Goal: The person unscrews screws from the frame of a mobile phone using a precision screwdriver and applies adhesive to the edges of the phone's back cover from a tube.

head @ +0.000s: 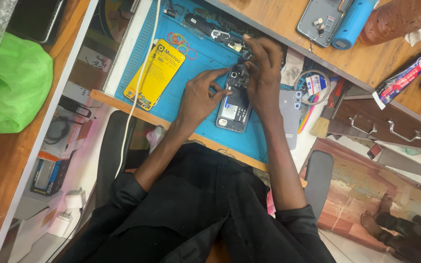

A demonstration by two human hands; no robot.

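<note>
An opened smartphone (233, 108) lies back-up on a blue work mat (193, 63), its inner boards and battery exposed. My left hand (198, 95) rests on the mat at the phone's left side, index finger stretched to its upper edge. My right hand (263, 73) is over the phone's top end, fingers pinched at the camera area. Whether a small tool or part sits in those fingers I cannot tell. A grey back cover (291, 114) lies just right of the phone.
A yellow packet (155, 73) and coloured rubber bands (179, 41) lie on the mat's left. Black phone parts (210, 24) sit at the mat's far edge. A white cable (140, 83) crosses the left side. A blue cylinder (352, 22), a tube (401, 80) and a green bag (10, 83) are around.
</note>
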